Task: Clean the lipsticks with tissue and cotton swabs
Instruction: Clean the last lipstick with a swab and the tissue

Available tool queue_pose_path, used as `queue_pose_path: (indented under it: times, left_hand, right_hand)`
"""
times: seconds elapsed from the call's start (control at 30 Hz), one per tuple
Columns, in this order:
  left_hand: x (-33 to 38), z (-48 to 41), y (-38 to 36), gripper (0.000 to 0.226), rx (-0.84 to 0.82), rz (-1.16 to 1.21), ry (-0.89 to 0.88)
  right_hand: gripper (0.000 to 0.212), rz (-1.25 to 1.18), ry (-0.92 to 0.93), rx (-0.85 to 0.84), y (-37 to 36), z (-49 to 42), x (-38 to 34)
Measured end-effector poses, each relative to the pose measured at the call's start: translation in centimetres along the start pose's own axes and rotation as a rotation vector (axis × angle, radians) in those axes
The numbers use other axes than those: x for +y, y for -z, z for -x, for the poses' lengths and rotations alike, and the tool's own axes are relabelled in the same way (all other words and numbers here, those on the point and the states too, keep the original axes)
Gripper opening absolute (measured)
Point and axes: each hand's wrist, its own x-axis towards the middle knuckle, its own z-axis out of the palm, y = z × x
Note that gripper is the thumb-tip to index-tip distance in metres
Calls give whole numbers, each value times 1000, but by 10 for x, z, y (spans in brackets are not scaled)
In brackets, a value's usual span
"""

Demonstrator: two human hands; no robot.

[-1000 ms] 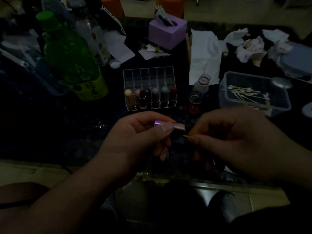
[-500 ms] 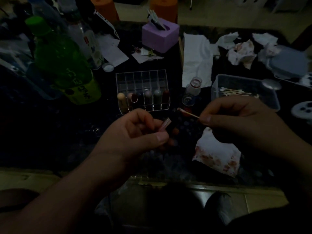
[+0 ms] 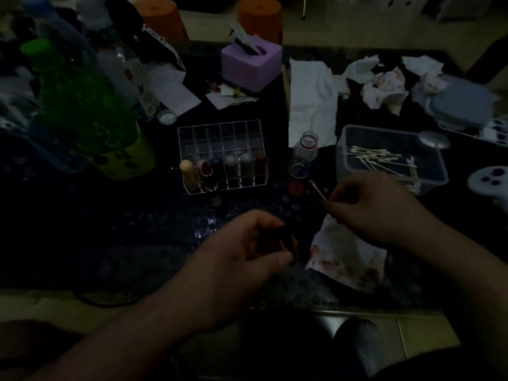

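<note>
Separated since a second ago: the swab tip, then at the mouth of the lipstick, now stands well apart from it. The left hand has dropped toward the near edge of the worktop (image 3: 123,229), and the tissue is uncovered.

Head view.
- Left hand (image 3: 242,251): fingers curled round a lipstick tube (image 3: 287,240), thumb across its near side. The tube shows only as a dark shape, and its open end cannot be made out.
- Right hand (image 3: 371,207): thumb and forefinger pinch a cotton swab (image 3: 317,190) at its lower end, the other fingers curled in. The swab slants up and to the left, its tip near a red cap (image 3: 296,188) on the worktop.
- Stained tissue (image 3: 349,259): flat on the worktop just right of the left hand, red smears on it, its far corner hidden under the right hand.
- Clear acrylic organiser (image 3: 220,136): behind the hands, six lipsticks (image 3: 231,163) upright in its front row.
- Small uncapped bottle (image 3: 305,147): upright, just right of the organiser.
- Clear plastic tub (image 3: 339,158): beyond the right hand, spare swabs (image 3: 379,158) lying inside.
- Crumpled tissues (image 3: 384,86): far right.
- Purple tissue box (image 3: 251,67): far centre.
</note>
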Motion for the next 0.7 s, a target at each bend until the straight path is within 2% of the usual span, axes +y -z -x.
queue_pose_path:
  times: [0.1, 0.27, 0.5, 0.63, 0.7]
  left_hand:
    - [-3, -7, 1, 25, 93, -94, 26]
    - [-5, -14, 6, 25, 131, -241, 50]
    - [-12, -21, 10, 28, 146, -240, 33]
    - [-15, -19, 13, 27, 146, -235, 14]
    - [-14, -17, 14, 27, 146, -235, 5]
  right_hand:
    - [9, 55, -1, 19, -16, -17, 6]
    - [13, 182, -8, 69, -41, -34, 10]
    - [17, 218, 4, 98, -45, -37, 10]
    - [3, 230, 9, 113, -42, -35, 9]
    - [9, 264, 4, 118, -35, -31, 10]
